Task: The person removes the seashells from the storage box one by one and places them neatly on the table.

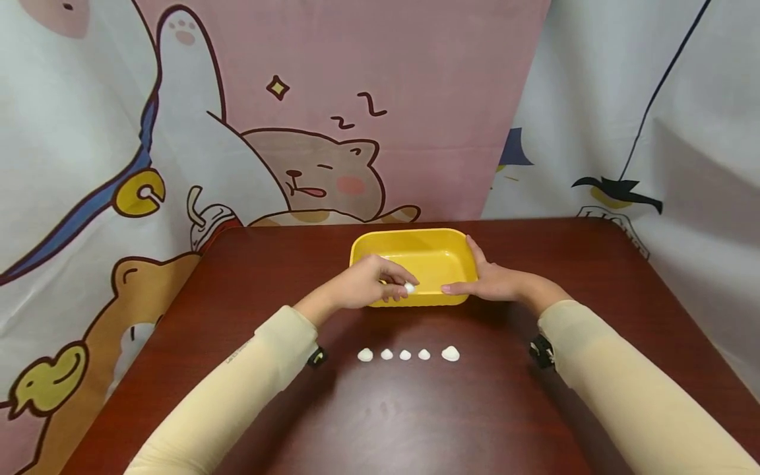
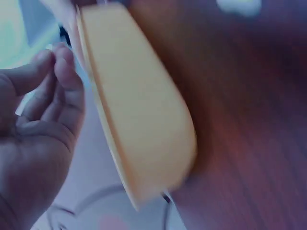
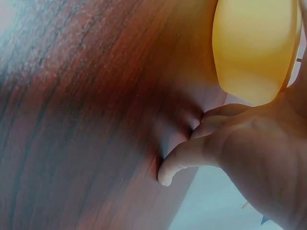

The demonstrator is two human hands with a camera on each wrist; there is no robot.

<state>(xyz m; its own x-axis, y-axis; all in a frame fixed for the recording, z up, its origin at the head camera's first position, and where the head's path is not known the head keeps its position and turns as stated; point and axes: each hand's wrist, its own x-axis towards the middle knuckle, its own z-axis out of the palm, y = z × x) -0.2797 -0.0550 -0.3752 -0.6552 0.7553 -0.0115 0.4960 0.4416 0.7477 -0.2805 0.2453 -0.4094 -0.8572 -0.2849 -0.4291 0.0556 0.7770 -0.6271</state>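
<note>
A yellow plastic basin [image 1: 427, 300] stands upright toward the back of the brown table. Over its front left part, my left hand [image 1: 368, 282] pinches a small white seashell [image 1: 409, 287] between thumb and fingers; in the left wrist view the hand is beside the basin's rim and the shell is mostly hidden. My right hand [image 1: 495, 282] holds the basin at its right end, thumb over the front rim. In the right wrist view its other fingers [image 3: 180, 160] reach down to the tabletop outside the wall. Several white seashells [image 1: 406, 355] lie in a row nearer the front.
The dark brown table [image 1: 380, 422] runs up to a cartoon-printed curtain [image 1: 451, 99] at the back. Curtain cloth also hangs along both sides. The largest shell [image 1: 450, 353] is at the right end of the row.
</note>
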